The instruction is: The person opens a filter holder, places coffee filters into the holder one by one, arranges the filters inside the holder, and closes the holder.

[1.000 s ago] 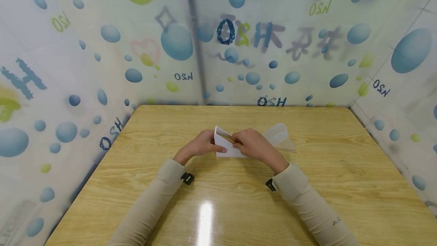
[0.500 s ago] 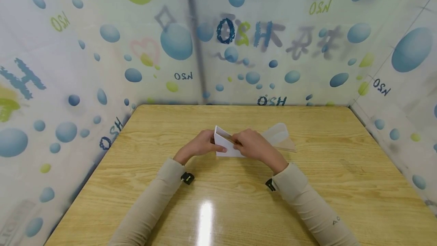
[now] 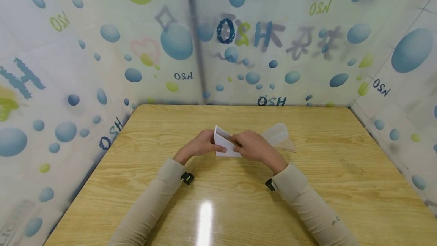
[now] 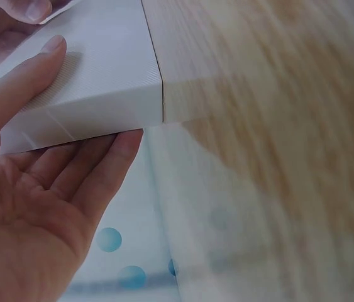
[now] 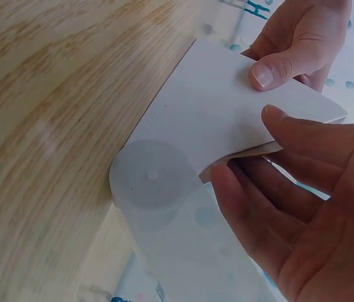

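Two hands meet at a white box [image 3: 228, 153] on the worktop [image 3: 218, 189]. The left hand [image 3: 200, 144] grips its tall left end, thumb on the near face, fingers behind. The right hand [image 3: 255, 145] is partly closed round the sloping edge, thumb in front, fingers by a brown strip [image 5: 252, 152]. The box's length runs left to right between the hands, each touching it. To the right are a translucent flap [image 3: 278, 133] and beige sheet [image 3: 286, 145]; whether they join the box is hidden. Beyond stands a spotted wall [image 3: 293, 63].
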A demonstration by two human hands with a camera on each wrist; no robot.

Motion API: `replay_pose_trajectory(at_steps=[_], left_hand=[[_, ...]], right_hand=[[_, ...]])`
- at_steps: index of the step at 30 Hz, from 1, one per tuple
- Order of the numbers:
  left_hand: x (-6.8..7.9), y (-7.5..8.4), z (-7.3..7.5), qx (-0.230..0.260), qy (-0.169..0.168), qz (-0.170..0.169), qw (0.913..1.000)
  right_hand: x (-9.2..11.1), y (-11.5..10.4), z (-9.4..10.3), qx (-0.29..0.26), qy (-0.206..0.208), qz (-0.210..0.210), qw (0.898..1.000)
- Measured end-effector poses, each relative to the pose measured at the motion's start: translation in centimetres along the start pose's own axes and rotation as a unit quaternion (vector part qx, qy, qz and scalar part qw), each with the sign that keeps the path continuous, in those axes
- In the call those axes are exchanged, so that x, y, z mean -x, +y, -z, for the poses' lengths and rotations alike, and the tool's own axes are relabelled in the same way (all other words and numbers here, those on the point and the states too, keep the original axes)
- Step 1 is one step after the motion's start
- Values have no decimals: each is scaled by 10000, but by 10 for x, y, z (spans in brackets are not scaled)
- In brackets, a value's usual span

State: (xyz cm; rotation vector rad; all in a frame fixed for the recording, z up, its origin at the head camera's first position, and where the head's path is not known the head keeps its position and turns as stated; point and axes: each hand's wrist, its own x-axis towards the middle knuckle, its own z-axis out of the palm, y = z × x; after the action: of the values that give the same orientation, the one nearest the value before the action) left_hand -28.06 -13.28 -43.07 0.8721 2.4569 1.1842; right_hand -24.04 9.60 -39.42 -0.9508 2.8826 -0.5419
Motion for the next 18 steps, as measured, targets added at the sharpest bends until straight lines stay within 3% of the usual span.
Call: replay_pose_trajectory(at_steps=[18], left_hand=[[1, 1, 0, -63, 29, -1, 10000]], right_hand=[[2, 1, 10, -22, -11, -349, 9994]])
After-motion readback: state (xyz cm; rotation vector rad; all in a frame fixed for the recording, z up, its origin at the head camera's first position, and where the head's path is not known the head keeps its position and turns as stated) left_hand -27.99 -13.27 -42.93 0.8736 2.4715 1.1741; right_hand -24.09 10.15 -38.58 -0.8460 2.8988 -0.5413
